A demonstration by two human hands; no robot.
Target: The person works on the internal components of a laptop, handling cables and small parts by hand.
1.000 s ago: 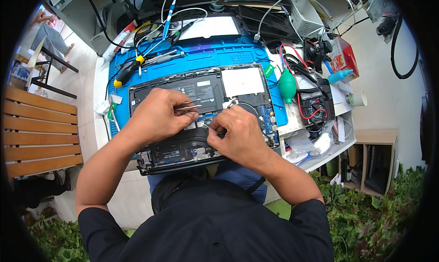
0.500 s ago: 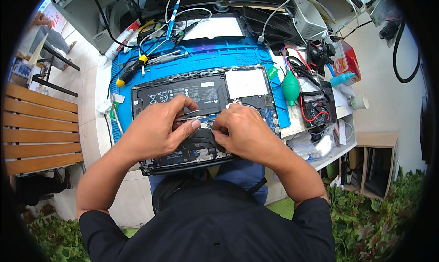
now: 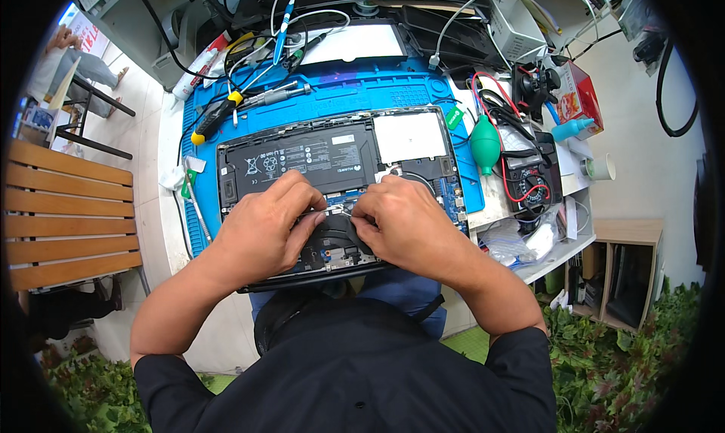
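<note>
Black cloth of my shirt lies nearest me, and just past it is the opened laptop, its front edge over my lap, the rest on the blue mat that covers much of the bench. My left hand has its fingers drawn close together over the laptop's middle; my right hand sits just beside it, fingers curled inward. I cannot tell what either one grips, as the tips hide it. Beyond my knuckles stretches the flat black battery, with a white panel to its right. Farther out, a yellow-and-black screwdriver lies on the left, a green air blower on the right, near a black meter. Past those stand a red-and-white box and, along the back, tangled cables.
</note>
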